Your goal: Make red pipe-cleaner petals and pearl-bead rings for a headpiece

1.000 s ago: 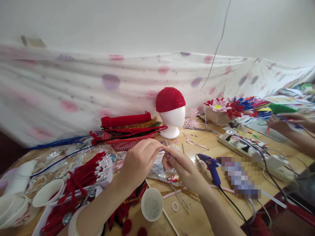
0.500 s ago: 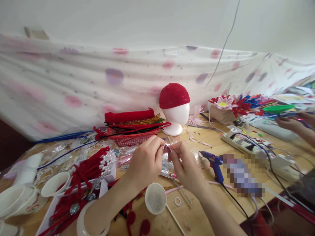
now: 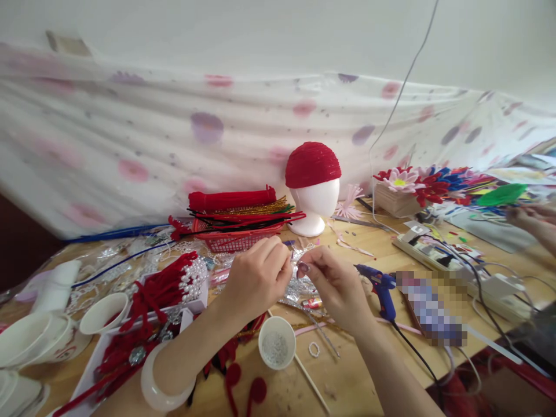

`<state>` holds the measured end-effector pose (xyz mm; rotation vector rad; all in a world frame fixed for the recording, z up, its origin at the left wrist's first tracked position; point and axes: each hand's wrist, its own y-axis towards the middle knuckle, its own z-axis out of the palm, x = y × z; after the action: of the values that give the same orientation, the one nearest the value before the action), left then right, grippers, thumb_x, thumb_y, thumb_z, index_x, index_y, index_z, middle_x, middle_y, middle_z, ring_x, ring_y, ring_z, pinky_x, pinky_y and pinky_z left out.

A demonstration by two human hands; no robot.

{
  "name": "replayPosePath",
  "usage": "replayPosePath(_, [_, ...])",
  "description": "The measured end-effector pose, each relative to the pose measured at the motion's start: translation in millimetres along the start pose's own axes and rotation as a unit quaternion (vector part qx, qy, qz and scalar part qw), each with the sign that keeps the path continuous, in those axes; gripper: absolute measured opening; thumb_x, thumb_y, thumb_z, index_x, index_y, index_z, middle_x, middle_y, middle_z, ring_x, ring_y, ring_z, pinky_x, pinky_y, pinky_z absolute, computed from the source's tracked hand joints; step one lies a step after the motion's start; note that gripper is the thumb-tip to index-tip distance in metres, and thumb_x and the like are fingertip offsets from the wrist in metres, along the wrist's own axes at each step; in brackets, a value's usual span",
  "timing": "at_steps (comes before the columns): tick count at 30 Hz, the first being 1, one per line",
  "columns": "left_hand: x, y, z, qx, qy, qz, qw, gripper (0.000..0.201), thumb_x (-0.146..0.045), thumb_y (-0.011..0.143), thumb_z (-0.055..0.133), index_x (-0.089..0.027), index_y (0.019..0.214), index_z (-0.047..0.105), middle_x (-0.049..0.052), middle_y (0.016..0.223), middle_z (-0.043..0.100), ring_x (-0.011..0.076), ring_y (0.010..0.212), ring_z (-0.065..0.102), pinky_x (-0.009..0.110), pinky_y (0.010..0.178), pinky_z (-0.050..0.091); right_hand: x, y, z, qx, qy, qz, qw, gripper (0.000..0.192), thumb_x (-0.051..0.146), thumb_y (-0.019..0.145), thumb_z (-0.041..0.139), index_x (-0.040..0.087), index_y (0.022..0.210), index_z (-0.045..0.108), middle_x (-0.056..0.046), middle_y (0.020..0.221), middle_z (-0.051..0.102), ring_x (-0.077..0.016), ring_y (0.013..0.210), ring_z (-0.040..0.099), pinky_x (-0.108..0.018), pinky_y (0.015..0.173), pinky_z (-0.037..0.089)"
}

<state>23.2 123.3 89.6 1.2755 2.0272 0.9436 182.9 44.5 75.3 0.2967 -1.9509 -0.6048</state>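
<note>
My left hand point(image 3: 260, 278), with a white bangle point(image 3: 158, 379) on its wrist, is closed above the table, its fingertips turned inward. Just right of it my right hand point(image 3: 330, 284) makes a pinch between thumb and forefinger. A small gap separates the two hands. Whatever either hand pinches is too small or hidden to name. Below them stands a white paper cup point(image 3: 277, 343) with tiny silvery bits inside. A small ring of pearl beads point(image 3: 314, 349) lies right of the cup. Silvery packets point(image 3: 299, 284) lie behind the fingers.
A blue glue gun point(image 3: 382, 292) lies on the right, near a power strip point(image 3: 428, 255). Behind stand a red basket point(image 3: 238, 240) of chenille stems and a white foam head point(image 3: 313, 202) in a red cap point(image 3: 313, 165). Another person's hand point(image 3: 534, 223) shows far right.
My hands have drawn apart from touching fingertips, leaving a small gap. The view has shifted slightly. The other person's hand at the right edge has moved.
</note>
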Motion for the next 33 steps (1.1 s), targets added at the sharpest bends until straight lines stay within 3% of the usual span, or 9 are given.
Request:
replayPosePath(7, [7, -4, -8.8, 0.022, 0.066, 0.065, 0.995, 0.028, -0.011, 0.095, 0.043, -0.020, 0.072, 0.055, 0.004, 0.068, 0.061, 0.0175, 0.066, 0.058, 0.028, 0.056, 0.041, -6, 5, -5, 0.010, -0.031, 0.007, 0.999, 0.017, 0.013, 0.096, 0.050, 0.022, 0.085, 0.059, 0.001, 0.075, 0.060, -0.0151, 0.070, 0.056, -0.027, 0.063, 0.040])
replayPosePath(10, [12, -6, -15.6, 0.038, 0.046, 0.078, 0.995, 0.027, -0.010, 0.095, 0.042, -0.021, 0.074, 0.055, 0.003, 0.068, 0.061, 0.0173, 0.066, 0.058, 0.028, 0.057, 0.042, -8, 7, -8, 0.010, -0.031, 0.023, 0.999, 0.017, 0.015, 0.096, 0.052, 0.021, 0.082, 0.059, 0.001, 0.075, 0.062, -0.0147, 0.069, 0.056, -0.027, 0.064, 0.040])
replayPosePath(14, [20, -8, -24.9, 0.044, -0.042, 0.018, 0.998, 0.018, -0.011, 0.094, 0.044, -0.020, 0.082, 0.054, 0.003, 0.074, 0.060, 0.0170, 0.069, 0.058, 0.029, 0.062, 0.045, -12, 8, -8, 0.022, -0.036, 0.034, 0.999, 0.012, 0.018, 0.097, 0.052, 0.021, 0.091, 0.061, 0.000, 0.080, 0.067, -0.0155, 0.074, 0.061, -0.027, 0.067, 0.043])
replayPosePath(17, [25, -9, -31.4, 0.051, -0.090, -0.052, 0.993, 0.015, -0.010, 0.092, 0.045, -0.020, 0.083, 0.052, 0.001, 0.076, 0.057, 0.0160, 0.069, 0.058, 0.029, 0.064, 0.047, -13, 9, -5, 0.019, -0.079, 0.002, 0.997, 0.013, 0.016, 0.097, 0.051, 0.020, 0.092, 0.062, -0.002, 0.082, 0.069, -0.0153, 0.075, 0.062, -0.026, 0.068, 0.044])
replayPosePath(24, [26, -12, -36.0, 0.107, -0.198, -0.158, 0.962, 0.012, -0.011, 0.089, 0.053, -0.018, 0.093, 0.061, 0.002, 0.087, 0.066, 0.0142, 0.078, 0.065, 0.024, 0.070, 0.052, -10, 10, 0, 0.008, -0.134, -0.050, 0.990, 0.015, 0.013, 0.097, 0.051, 0.018, 0.090, 0.064, -0.002, 0.081, 0.071, -0.0158, 0.076, 0.065, -0.025, 0.069, 0.045])
replayPosePath(27, [25, -12, -33.6, 0.106, -0.195, -0.150, 0.963, 0.012, -0.013, 0.091, 0.056, -0.017, 0.096, 0.065, 0.002, 0.089, 0.070, 0.0142, 0.080, 0.067, 0.022, 0.069, 0.052, -11, 9, 2, 0.014, -0.124, -0.055, 0.991, 0.015, 0.014, 0.098, 0.051, 0.018, 0.096, 0.065, -0.003, 0.084, 0.072, -0.0164, 0.078, 0.066, -0.026, 0.072, 0.046])
replayPosePath(33, [30, -17, -27.1, 0.104, -0.117, -0.100, 0.983, 0.015, -0.013, 0.093, 0.056, -0.016, 0.083, 0.067, 0.004, 0.079, 0.073, 0.0170, 0.075, 0.069, 0.027, 0.071, 0.049, -18, 9, 3, 0.052, -0.075, -0.038, 0.995, 0.018, 0.019, 0.100, 0.050, 0.021, 0.099, 0.068, -0.002, 0.084, 0.074, -0.0166, 0.079, 0.068, -0.028, 0.075, 0.049])
